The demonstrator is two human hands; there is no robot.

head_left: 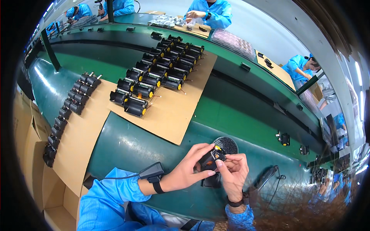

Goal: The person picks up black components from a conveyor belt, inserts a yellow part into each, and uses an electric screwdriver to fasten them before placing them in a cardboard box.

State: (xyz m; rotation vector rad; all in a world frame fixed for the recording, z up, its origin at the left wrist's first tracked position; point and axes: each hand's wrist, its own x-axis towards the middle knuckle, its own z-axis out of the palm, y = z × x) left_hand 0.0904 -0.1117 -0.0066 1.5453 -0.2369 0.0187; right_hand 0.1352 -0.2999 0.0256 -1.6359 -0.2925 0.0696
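Note:
My left hand [185, 168] is closed round a small black plastic housing [208, 162] with a yellow part at its top end. The fingers and thumb of my right hand [234, 174] are pinched at the right side of the same housing, near a small fitting on it. Whether a separate small piece sits between those fingertips is hidden. Just beyond the hands stands a round dish [232, 140] of small black pieces. Below the housing another black object [212, 181] shows in part, mostly covered by my hands.
Rows of black housings with yellow ends [158, 71] lie on a cardboard sheet [169, 123]. More black parts [71, 102] line the left cardboard. A black corded tool [266, 176] rests right of my hand. Beyond runs a green conveyor [239, 104]; co-workers in blue [216, 13] sit across.

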